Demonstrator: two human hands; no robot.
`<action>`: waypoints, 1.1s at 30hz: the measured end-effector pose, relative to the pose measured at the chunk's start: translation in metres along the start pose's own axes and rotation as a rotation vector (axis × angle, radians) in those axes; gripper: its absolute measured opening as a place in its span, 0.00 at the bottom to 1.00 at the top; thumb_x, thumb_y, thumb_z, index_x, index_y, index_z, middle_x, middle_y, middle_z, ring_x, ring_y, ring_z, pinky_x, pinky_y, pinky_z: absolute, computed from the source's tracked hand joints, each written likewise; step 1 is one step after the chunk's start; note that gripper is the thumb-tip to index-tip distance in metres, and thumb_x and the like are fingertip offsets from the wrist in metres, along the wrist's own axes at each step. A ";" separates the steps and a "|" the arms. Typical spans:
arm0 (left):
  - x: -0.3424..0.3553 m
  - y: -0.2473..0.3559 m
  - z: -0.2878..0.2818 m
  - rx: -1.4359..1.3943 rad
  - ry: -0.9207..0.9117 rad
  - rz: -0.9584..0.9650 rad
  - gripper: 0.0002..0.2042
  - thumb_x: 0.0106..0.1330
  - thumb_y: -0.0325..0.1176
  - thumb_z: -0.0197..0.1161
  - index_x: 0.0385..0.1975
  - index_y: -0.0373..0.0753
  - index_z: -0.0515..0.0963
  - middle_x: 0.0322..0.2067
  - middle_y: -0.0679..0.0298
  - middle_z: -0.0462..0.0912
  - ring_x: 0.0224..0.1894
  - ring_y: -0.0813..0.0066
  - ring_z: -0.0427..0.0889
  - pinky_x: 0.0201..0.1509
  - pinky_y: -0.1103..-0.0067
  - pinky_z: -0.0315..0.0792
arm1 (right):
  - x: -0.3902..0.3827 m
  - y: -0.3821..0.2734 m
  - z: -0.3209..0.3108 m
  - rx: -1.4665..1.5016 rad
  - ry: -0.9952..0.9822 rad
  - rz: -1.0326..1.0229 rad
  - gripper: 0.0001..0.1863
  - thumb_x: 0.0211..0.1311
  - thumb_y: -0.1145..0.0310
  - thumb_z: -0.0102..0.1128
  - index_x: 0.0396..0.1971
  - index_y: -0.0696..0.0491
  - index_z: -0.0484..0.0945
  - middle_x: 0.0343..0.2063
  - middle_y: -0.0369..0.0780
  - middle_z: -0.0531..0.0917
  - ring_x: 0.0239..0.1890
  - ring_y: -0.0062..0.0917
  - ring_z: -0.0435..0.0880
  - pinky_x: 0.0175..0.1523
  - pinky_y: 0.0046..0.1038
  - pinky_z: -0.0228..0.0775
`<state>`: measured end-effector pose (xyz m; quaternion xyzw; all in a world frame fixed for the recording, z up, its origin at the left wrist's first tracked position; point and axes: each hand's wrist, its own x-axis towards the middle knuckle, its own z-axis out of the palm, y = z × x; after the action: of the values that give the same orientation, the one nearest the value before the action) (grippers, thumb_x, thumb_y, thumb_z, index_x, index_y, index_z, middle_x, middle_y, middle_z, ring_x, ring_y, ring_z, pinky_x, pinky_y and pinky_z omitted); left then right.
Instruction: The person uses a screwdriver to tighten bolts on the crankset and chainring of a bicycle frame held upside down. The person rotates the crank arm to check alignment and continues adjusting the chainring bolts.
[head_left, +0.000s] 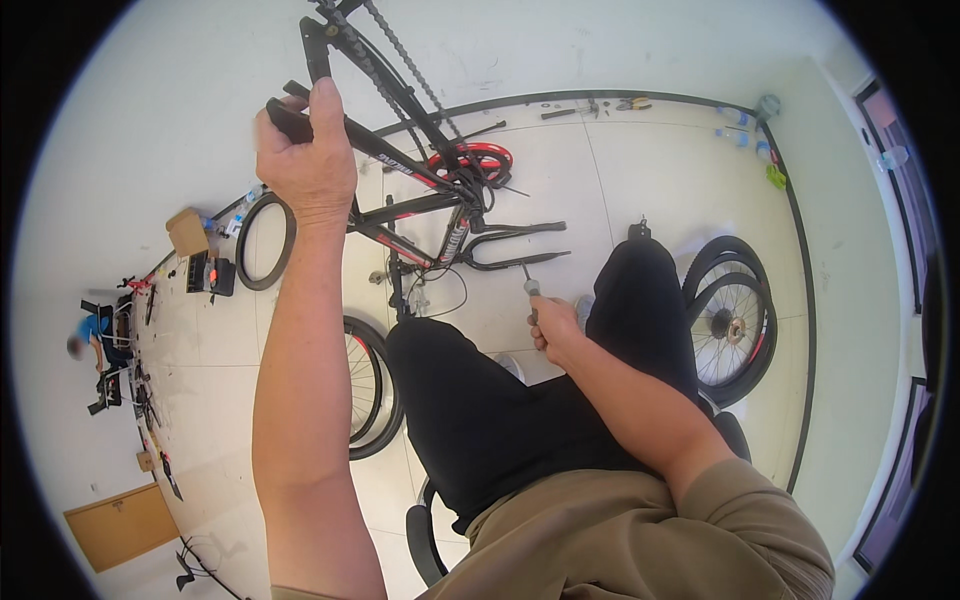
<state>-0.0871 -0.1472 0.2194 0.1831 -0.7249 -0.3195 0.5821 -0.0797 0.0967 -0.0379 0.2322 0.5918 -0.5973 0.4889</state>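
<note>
Black bicycle frame (415, 205) stands tilted in upper centre of the frame, left hand (310, 150) with fingers wrapped around its upper-left end. Right hand (556, 328), centre, has fingers closed around a screwdriver (531, 287), its tip near the fork (520, 231); wheels (768, 330) lie at right on the pale floor (560, 180).

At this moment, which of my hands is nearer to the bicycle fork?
Right. The right hand is just below the fork in the picture, holding a tool; the left hand is farther away, at upper left, holding the bicycle frame.
</note>
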 end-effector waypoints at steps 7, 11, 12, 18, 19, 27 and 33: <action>0.001 -0.004 -0.001 0.000 0.004 0.032 0.17 0.60 0.42 0.71 0.31 0.34 0.74 0.22 0.68 0.76 0.25 0.83 0.73 0.31 0.83 0.70 | -0.005 0.002 0.001 0.016 -0.012 -0.002 0.17 0.62 0.65 0.55 0.47 0.57 0.71 0.23 0.36 0.73 0.17 0.18 0.66 0.19 0.24 0.56; 0.002 -0.006 -0.002 -0.028 -0.001 0.027 0.18 0.59 0.43 0.72 0.30 0.34 0.74 0.22 0.68 0.77 0.25 0.83 0.73 0.31 0.83 0.69 | -0.006 0.003 0.000 0.030 -0.011 -0.037 0.17 0.62 0.65 0.55 0.48 0.58 0.71 0.25 0.37 0.74 0.18 0.18 0.67 0.19 0.24 0.57; 0.002 -0.006 -0.001 -0.016 0.000 0.027 0.18 0.59 0.43 0.72 0.30 0.34 0.74 0.22 0.68 0.77 0.25 0.83 0.73 0.31 0.83 0.69 | -0.005 0.002 0.000 0.029 -0.007 -0.033 0.17 0.62 0.65 0.55 0.48 0.58 0.72 0.25 0.37 0.74 0.19 0.18 0.68 0.20 0.24 0.58; 0.002 -0.008 -0.002 0.048 0.013 0.041 0.18 0.58 0.44 0.72 0.30 0.34 0.75 0.21 0.67 0.78 0.24 0.82 0.73 0.32 0.83 0.71 | -0.018 0.001 0.006 -0.018 -0.067 -0.076 0.20 0.62 0.66 0.55 0.53 0.56 0.72 0.28 0.36 0.75 0.19 0.18 0.68 0.21 0.24 0.60; 0.001 -0.007 -0.001 0.033 0.015 0.036 0.18 0.58 0.44 0.72 0.29 0.34 0.75 0.21 0.67 0.78 0.24 0.82 0.73 0.32 0.83 0.70 | -0.023 0.000 0.006 -0.018 -0.080 -0.100 0.21 0.62 0.66 0.55 0.54 0.55 0.72 0.28 0.36 0.75 0.19 0.17 0.68 0.21 0.24 0.60; 0.002 -0.002 0.004 0.006 0.028 0.049 0.16 0.62 0.41 0.70 0.26 0.36 0.73 0.23 0.71 0.74 0.27 0.83 0.67 0.32 0.82 0.67 | -0.034 0.000 0.047 -0.377 -0.377 -0.205 0.22 0.62 0.63 0.55 0.55 0.55 0.74 0.29 0.38 0.77 0.24 0.20 0.71 0.29 0.26 0.66; 0.005 -0.009 0.001 0.030 0.030 0.063 0.18 0.57 0.44 0.73 0.29 0.36 0.75 0.20 0.69 0.76 0.22 0.83 0.72 0.29 0.84 0.69 | 0.006 0.027 0.096 -0.481 -0.270 -0.281 0.24 0.61 0.62 0.53 0.53 0.63 0.74 0.41 0.51 0.80 0.45 0.38 0.78 0.50 0.34 0.69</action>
<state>-0.0905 -0.1567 0.2166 0.1735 -0.7263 -0.2874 0.5998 -0.0300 0.0097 -0.0377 -0.0557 0.6723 -0.5270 0.5169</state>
